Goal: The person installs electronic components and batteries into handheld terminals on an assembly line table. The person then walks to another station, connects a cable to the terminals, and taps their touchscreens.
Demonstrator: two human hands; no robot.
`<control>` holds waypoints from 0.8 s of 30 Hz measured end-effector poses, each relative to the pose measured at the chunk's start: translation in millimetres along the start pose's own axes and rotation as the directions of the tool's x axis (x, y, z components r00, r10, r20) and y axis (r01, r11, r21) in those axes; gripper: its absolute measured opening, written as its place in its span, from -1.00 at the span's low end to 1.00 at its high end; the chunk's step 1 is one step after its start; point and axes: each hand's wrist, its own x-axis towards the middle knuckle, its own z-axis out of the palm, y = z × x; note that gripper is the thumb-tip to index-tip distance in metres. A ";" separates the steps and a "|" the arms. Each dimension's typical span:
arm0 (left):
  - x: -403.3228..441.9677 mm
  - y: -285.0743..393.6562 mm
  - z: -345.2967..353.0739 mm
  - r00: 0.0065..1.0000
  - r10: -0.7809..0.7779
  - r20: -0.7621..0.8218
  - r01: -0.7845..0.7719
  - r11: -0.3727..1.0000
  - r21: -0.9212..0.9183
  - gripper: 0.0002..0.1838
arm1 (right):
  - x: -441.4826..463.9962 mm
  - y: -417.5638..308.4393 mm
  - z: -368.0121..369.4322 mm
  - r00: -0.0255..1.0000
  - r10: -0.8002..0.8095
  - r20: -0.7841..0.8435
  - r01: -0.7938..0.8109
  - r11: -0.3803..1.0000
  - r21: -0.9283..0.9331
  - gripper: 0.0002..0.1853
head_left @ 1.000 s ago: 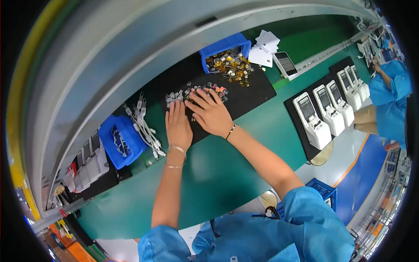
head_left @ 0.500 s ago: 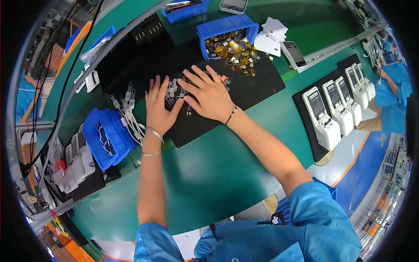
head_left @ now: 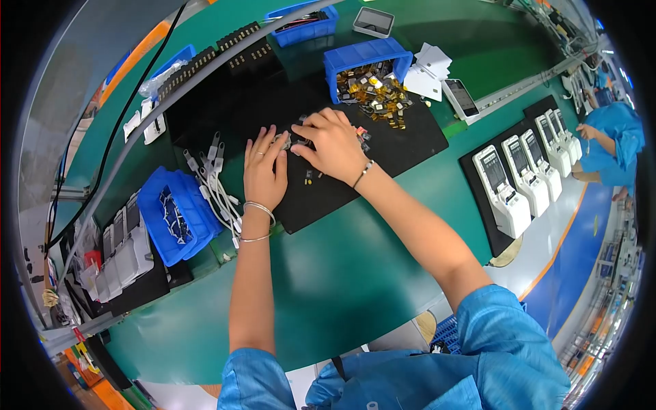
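Note:
On the black mat [head_left: 307,208], my left hand [head_left: 265,171] rests at the left side of a pile of small grey parts [head_left: 283,141], its fingers somewhat apart. My right hand [head_left: 333,145] lies over the pile's right side with its fingers bent; what is under them is hidden. Red and dark small parts [head_left: 363,136] show just right of my right hand. A few tiny parts [head_left: 309,179] lie below it. Behind, a tipped blue bin [head_left: 369,51] spills amber and black small parts [head_left: 383,99] onto the mat.
White cables [head_left: 217,188] and a blue bin [head_left: 154,222] stand left. White devices [head_left: 502,195] line the right on a black mat. White cards [head_left: 430,68] and a handheld device [head_left: 460,98] lie behind. Another person [head_left: 615,143] stands far right. A rail crosses above the table at left.
My left hand has moved in against the pile and its fingers have drawn closer. The fingers of my right hand have bent over the parts. The view has shifted slightly.

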 end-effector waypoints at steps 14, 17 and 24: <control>-2.4 0.9 0.1 1.000 -0.007 -0.024 0.006 1.000 -0.013 -0.64 | 24.5 -6.8 7.2 0.961 -0.170 0.217 0.224 0.940 -0.256 -0.87; -2.4 1.8 -0.8 1.000 -0.024 -0.003 0.023 0.999 -0.025 -0.64 | 26.0 -4.6 8.4 0.954 -0.231 0.192 0.273 0.933 -0.235 -0.89; -2.5 2.6 -2.3 1.000 -0.024 0.009 0.024 0.999 -0.028 -0.62 | 27.6 5.4 7.0 0.983 -0.120 0.138 0.131 0.988 -0.075 -0.91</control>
